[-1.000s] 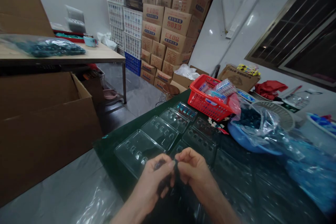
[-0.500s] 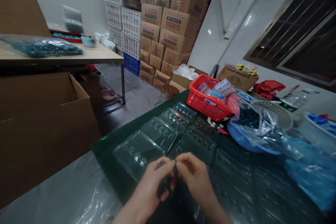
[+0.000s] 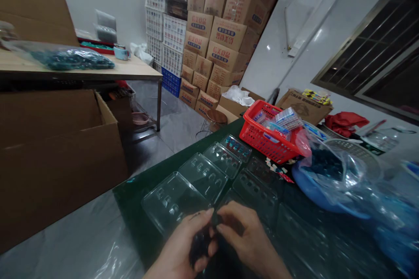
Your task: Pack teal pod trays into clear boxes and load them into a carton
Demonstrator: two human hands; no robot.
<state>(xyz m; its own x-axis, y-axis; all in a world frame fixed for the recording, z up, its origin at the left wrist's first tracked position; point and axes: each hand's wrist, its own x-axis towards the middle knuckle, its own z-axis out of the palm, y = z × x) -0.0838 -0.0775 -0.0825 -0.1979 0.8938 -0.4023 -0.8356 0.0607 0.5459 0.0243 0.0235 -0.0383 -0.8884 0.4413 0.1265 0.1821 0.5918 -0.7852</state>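
Along the near edge of the dark table (image 3: 132, 200), the left hand (image 3: 178, 248) and right hand (image 3: 245, 237) pinch a dark bundle (image 3: 199, 244), its long axis hanging downward, toward the person. Beyond lie clear plastic trays (image 3: 173, 202), then a red basket (image 3: 270, 133) near the far edge.

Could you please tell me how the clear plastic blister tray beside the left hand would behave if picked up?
The clear plastic blister tray looks thin-walled, so it is probably light for its size and may flex at the edges. Its moulded pockets likely stiffen it. Its smooth plastic might slide if pushed across the dark green table top.
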